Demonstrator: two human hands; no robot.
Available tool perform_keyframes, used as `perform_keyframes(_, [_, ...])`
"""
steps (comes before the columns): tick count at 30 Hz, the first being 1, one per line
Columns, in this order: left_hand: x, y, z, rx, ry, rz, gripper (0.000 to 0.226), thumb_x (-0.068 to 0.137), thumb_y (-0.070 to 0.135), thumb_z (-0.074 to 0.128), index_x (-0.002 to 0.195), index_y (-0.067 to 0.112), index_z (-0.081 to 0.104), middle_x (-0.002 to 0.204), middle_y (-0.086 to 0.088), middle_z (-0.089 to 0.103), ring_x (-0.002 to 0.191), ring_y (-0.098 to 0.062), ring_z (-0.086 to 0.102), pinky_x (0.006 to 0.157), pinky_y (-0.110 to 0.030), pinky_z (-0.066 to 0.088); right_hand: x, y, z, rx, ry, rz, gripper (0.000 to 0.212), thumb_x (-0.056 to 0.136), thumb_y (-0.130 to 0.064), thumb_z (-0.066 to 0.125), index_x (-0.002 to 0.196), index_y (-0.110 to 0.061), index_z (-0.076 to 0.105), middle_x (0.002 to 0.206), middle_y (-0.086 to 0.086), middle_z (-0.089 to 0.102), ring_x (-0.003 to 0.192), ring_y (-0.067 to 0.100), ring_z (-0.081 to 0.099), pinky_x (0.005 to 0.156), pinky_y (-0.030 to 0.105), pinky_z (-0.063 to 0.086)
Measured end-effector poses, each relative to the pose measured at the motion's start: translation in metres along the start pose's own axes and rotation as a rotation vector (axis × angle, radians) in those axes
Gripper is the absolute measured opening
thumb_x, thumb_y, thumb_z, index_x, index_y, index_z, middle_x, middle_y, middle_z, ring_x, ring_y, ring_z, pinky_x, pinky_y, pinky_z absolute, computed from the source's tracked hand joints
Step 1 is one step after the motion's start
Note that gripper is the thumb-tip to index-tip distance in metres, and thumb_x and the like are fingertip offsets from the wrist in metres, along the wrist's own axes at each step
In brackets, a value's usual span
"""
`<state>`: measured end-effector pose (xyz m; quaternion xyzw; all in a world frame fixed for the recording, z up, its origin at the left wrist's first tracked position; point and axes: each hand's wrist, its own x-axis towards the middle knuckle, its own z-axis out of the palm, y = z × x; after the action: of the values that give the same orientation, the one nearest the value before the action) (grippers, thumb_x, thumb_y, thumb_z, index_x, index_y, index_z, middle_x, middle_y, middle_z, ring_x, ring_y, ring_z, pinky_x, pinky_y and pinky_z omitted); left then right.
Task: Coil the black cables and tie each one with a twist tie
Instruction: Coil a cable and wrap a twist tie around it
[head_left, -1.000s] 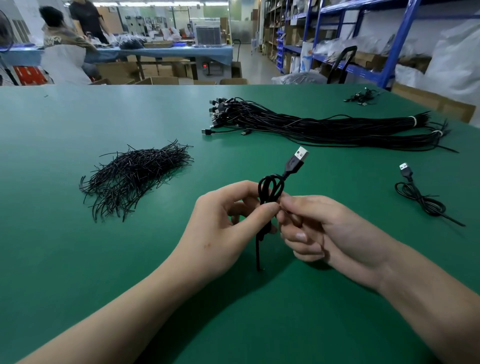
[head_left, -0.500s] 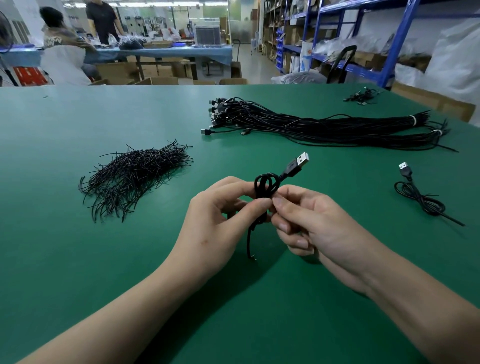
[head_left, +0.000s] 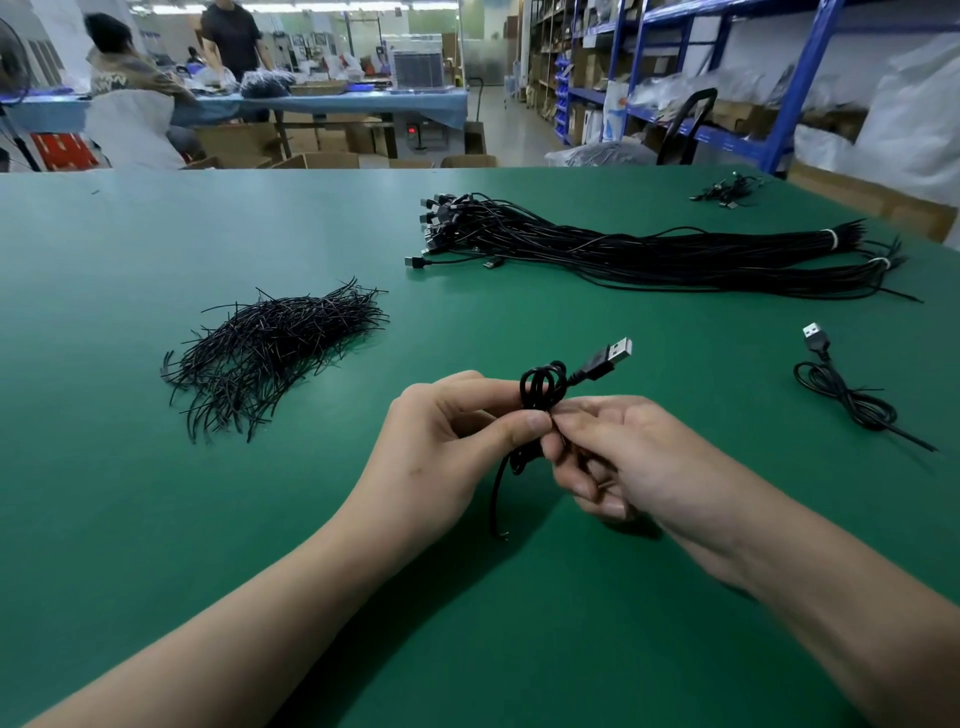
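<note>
A small coil of black USB cable (head_left: 543, 387) is held above the green table (head_left: 130, 493) at centre. My left hand (head_left: 447, 441) pinches the coil's middle between thumb and fingers. My right hand (head_left: 634, 457) pinches it from the right, fingertips against my left thumb. The USB plug (head_left: 613, 356) sticks up to the right, and a loose cable tail (head_left: 496, 499) hangs down to the table. A heap of black twist ties (head_left: 275, 348) lies to the left. A coiled cable (head_left: 847, 395) rests at the right.
A long bundle of uncoiled black cables (head_left: 649, 249) stretches across the far side of the table. A few more cables (head_left: 727, 189) lie at the far right corner. Blue shelving (head_left: 795, 83) stands behind; two people are at a distant table (head_left: 337, 98).
The coil and both hands have shifted slightly, the plug tilting further to the right. The hanging tail has curved and shortened a little. Both pinches remain.
</note>
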<state>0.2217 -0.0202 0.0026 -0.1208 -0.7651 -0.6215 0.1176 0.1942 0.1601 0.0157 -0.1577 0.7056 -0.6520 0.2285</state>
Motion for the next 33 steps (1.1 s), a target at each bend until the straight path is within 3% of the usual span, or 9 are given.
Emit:
perform_keyframes(7, [0.003, -0.005, 0.001, -0.084, -0.012, -0.031, 0.023, 0.086, 0.022, 0.072, 0.107, 0.016, 0.079, 0.105, -0.013, 0.074, 0.095, -0.033, 0.073, 0.094, -0.044, 0.057, 0.000, -0.001, -0.001, 0.295, -0.041, 0.046, 0.033, 0.103, -0.023, 0.048, 0.073, -0.016, 0.059, 0.055, -0.002, 0.037, 0.042, 0.007, 0.024, 0.042, 0.022, 0.017])
perform_keyframes(12, [0.004, -0.006, 0.003, -0.132, -0.028, -0.029, 0.015, 0.092, 0.016, 0.069, 0.105, 0.011, 0.076, 0.099, -0.007, 0.078, 0.090, -0.020, 0.075, 0.084, -0.023, 0.056, 0.000, -0.004, -0.001, 0.193, -0.013, -0.016, 0.035, 0.102, -0.024, 0.047, 0.072, -0.013, 0.062, 0.053, 0.001, 0.037, 0.042, 0.011, 0.023, 0.045, 0.025, 0.014])
perform_keyframes(17, [0.005, -0.009, 0.004, -0.061, -0.066, -0.027, 0.013, 0.096, 0.013, 0.066, 0.106, 0.009, 0.073, 0.093, -0.007, 0.078, 0.087, -0.023, 0.074, 0.085, -0.029, 0.057, 0.000, -0.004, -0.002, -0.060, 0.059, -0.094, 0.037, 0.105, -0.025, 0.046, 0.074, -0.011, 0.061, 0.051, 0.000, 0.039, 0.043, 0.009, 0.027, 0.042, 0.016, 0.023])
perform_keyframes(20, [0.005, -0.010, 0.003, -0.130, -0.070, -0.076, 0.019, 0.094, 0.012, 0.066, 0.112, 0.005, 0.070, 0.096, -0.012, 0.078, 0.091, -0.021, 0.074, 0.091, -0.031, 0.057, 0.000, -0.001, -0.001, -0.087, 0.062, -0.114, 0.037, 0.105, -0.026, 0.047, 0.073, -0.012, 0.059, 0.052, -0.002, 0.037, 0.044, 0.007, 0.026, 0.041, 0.014, 0.024])
perform_keyframes(24, [0.004, -0.010, 0.001, -0.101, -0.120, -0.082, 0.015, 0.098, 0.011, 0.063, 0.101, 0.000, 0.072, 0.097, -0.014, 0.077, 0.090, -0.017, 0.071, 0.091, -0.029, 0.056, 0.002, 0.002, 0.000, -0.098, 0.059, -0.117, 0.035, 0.105, -0.026, 0.047, 0.076, -0.010, 0.057, 0.052, -0.003, 0.036, 0.043, 0.007, 0.025, 0.041, 0.015, 0.023])
perform_keyframes(29, [0.004, -0.004, 0.003, -0.056, -0.143, 0.016, 0.013, 0.103, 0.010, 0.056, 0.099, 0.004, 0.067, 0.088, -0.010, 0.072, 0.085, -0.015, 0.067, 0.083, -0.025, 0.052, 0.001, -0.001, -0.001, 0.064, 0.000, -0.085, 0.035, 0.103, -0.028, 0.049, 0.072, -0.017, 0.060, 0.053, -0.003, 0.037, 0.045, 0.009, 0.023, 0.045, 0.022, 0.016])
perform_keyframes(33, [0.003, 0.000, 0.003, -0.064, -0.135, 0.079, 0.015, 0.099, 0.016, 0.056, 0.104, 0.006, 0.065, 0.096, -0.021, 0.067, 0.083, -0.022, 0.068, 0.084, -0.045, 0.055, 0.000, -0.001, -0.002, 0.245, -0.058, -0.059, 0.030, 0.096, -0.026, 0.053, 0.067, -0.017, 0.058, 0.051, -0.003, 0.031, 0.044, 0.010, 0.020, 0.045, 0.026, 0.014])
